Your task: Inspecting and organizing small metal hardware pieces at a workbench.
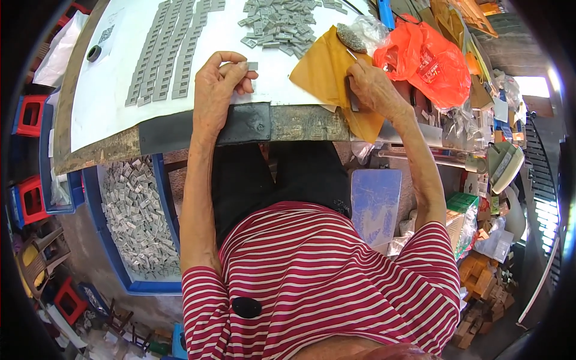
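Observation:
My left hand [221,84] is over the front part of the white-covered table [270,84]. It pinches a small grey rectangular piece [252,66] between thumb and fingers. My right hand [378,87] is closed round a thin pointed tool [352,54] above a yellow-brown sheet [321,65]. The tool's tip points at a small heap of dark grains [350,37] on the sheet. Long rows of similar grey pieces [165,57] lie to the left of my left hand. Farther back is a loose pile of grey pieces [279,25].
A red plastic bag [426,60] lies right of the sheet. A roll of black tape [93,53] sits at the table's left. Below the table's edge, a blue tray [135,287] holds many grey pieces. Red stools [33,115] stand at far left, and clutter fills the right side.

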A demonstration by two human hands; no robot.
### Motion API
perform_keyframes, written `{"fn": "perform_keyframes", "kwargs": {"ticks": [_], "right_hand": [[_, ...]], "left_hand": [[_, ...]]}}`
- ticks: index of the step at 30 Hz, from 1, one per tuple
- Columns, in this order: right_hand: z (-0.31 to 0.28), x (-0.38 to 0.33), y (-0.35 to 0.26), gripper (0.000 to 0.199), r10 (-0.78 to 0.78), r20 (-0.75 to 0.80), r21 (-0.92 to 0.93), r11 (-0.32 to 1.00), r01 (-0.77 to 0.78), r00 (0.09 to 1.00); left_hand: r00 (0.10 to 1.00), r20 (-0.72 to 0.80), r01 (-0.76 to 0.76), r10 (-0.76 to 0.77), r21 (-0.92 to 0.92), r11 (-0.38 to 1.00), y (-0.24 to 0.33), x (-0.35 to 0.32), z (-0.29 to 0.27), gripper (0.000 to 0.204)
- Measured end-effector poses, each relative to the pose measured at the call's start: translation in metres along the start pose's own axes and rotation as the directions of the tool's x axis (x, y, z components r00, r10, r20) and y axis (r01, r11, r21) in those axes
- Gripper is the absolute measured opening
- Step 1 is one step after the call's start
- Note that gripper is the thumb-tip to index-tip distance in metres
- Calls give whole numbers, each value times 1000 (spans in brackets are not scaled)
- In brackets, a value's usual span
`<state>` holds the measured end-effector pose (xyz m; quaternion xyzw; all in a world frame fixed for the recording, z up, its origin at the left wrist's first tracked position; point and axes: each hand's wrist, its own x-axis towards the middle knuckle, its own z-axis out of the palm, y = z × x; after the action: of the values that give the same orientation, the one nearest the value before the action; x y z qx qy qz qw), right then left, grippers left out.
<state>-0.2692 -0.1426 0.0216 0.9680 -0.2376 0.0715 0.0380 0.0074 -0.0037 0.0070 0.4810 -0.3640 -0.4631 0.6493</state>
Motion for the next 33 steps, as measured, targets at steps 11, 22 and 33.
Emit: {"fn": "perform_keyframes", "kwargs": {"ticks": [11,22,33], "right_hand": [[-4,-1,-3,12,-3,-80,76,997,9,997],[-33,27,-23,11,491,338,861,183,-475,803],[-24,83,-59,14,223,525,830,-348,-436,821]], "left_hand": [[1000,2,10,-10,21,1000,1,1,1,15],[1000,5,-2,2,-9,1000,1,1,-1,14],[999,42,-9,11,-49,999,-6,2,-5,22]]}}
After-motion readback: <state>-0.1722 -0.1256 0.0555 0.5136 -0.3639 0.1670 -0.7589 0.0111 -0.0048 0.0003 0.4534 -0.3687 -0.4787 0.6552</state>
